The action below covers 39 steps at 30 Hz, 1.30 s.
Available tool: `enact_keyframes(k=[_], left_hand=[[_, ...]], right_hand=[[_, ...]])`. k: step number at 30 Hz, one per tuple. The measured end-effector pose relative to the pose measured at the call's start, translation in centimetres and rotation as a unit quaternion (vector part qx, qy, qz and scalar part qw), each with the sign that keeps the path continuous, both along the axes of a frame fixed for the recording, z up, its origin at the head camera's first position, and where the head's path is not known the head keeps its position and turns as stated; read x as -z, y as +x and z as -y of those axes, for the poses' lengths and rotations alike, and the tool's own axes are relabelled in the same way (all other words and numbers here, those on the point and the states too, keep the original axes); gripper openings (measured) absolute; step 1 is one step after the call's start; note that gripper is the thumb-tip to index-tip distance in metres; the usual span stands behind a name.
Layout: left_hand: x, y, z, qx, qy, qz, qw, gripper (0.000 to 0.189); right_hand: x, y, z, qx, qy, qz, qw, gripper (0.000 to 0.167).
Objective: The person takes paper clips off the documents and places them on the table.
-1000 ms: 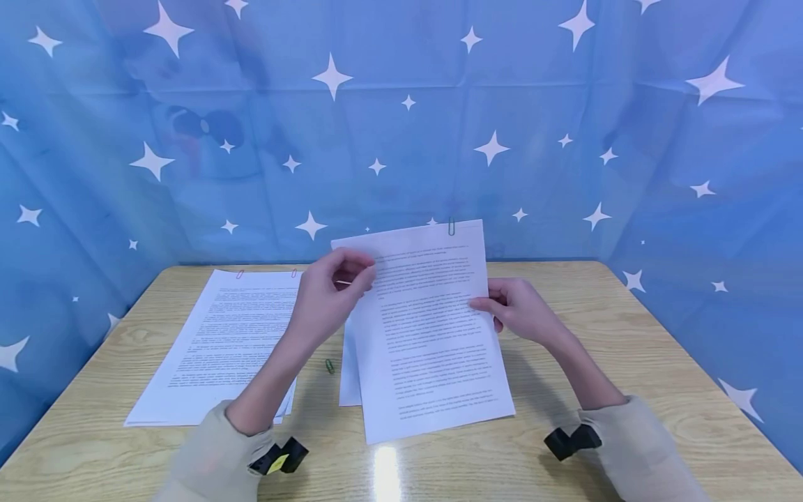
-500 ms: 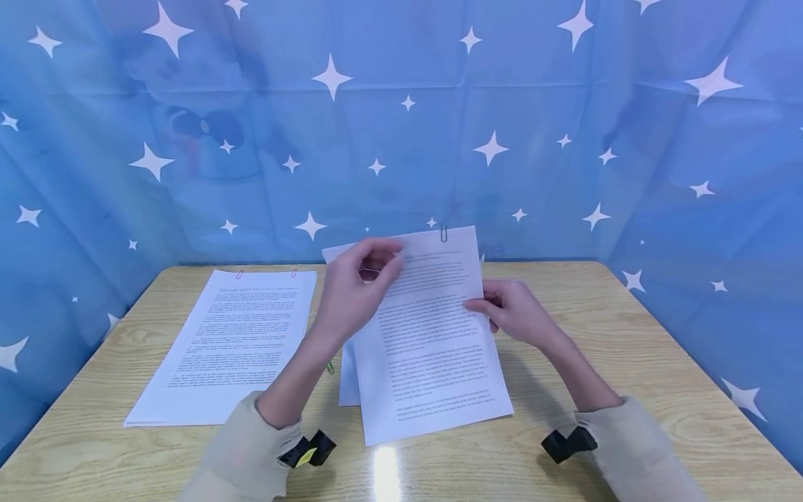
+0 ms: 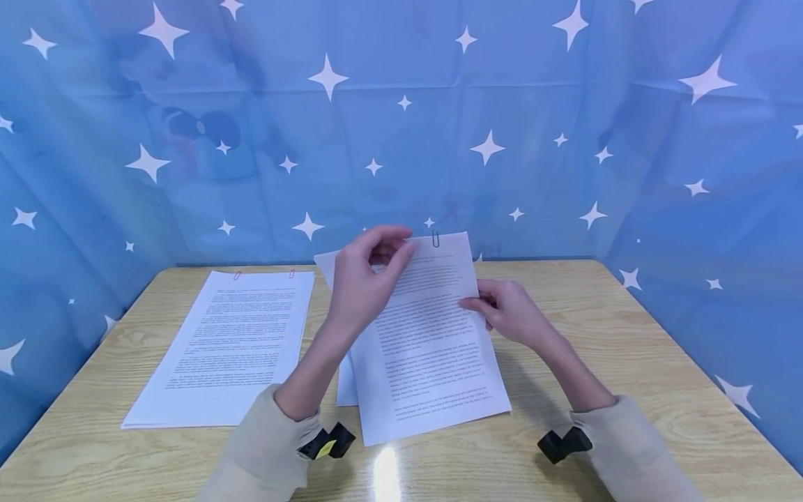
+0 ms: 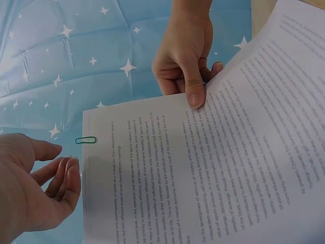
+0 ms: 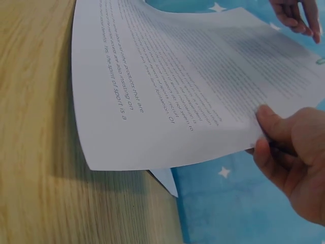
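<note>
My right hand (image 3: 511,310) pinches the right edge of a printed paper (image 3: 433,348), thumb in front and fingers behind. The page is raised and tilted above the table, its lower part bending in the right wrist view. A green paper clip (image 4: 86,140) sits on the page's top edge. My left hand (image 3: 370,279) hovers at the upper left part of the page, close to the clip. In the left wrist view its fingers (image 4: 68,178) are loosely bent, thumb and forefinger apart, with nothing between them.
On the left of the wooden table (image 3: 627,418) lies a stack of printed papers (image 3: 219,348) with a pink paper clip (image 3: 237,275) and another pink clip (image 3: 291,273) on top. Another white paper (image 3: 346,387) shows behind the raised page. A blue starry curtain (image 3: 401,139) surrounds the table.
My left hand has moved right and up along the page's top towards the green clip. The page has shifted slightly left and down. My left arm now covers a loose green clip on the table.
</note>
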State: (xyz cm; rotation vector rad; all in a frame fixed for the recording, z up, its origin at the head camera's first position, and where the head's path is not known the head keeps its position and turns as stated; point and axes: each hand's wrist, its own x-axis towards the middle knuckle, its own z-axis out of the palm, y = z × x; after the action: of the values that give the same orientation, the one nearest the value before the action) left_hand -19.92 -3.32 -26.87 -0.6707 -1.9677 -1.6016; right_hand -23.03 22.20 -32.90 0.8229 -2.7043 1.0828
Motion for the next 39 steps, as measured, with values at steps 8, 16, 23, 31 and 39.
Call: enact_keyframes(k=[8, 16, 23, 31, 39], left_hand=[[-0.5, -0.1, -0.6, 0.005, 0.004, 0.005, 1.0000, 0.019], [-0.9, -0.1, -0.9, 0.014, -0.023, 0.010, 0.9996, 0.015], [-0.7, -0.4, -0.8, 0.024, -0.044, -0.002, 0.9987, 0.010], [-0.6, -0.5, -0.8, 0.014, -0.046, -0.024, 0.9985, 0.008], [-0.5, -0.5, -1.2, -0.001, -0.034, -0.042, 0.9985, 0.006]], right_hand=[[0.0, 0.0, 0.1, -0.001, 0.007, -0.005, 1.0000, 0.015], [0.0, 0.1, 0.2, -0.006, 0.012, -0.009, 0.9999, 0.015], [-0.1, 0.2, 0.2, -0.006, 0.013, -0.020, 0.9997, 0.010], [-0.2, 0.3, 0.4, -0.010, 0.015, -0.028, 0.9994, 0.007], [0.0, 0.3, 0.3, -0.014, 0.003, -0.029, 0.9995, 0.009]])
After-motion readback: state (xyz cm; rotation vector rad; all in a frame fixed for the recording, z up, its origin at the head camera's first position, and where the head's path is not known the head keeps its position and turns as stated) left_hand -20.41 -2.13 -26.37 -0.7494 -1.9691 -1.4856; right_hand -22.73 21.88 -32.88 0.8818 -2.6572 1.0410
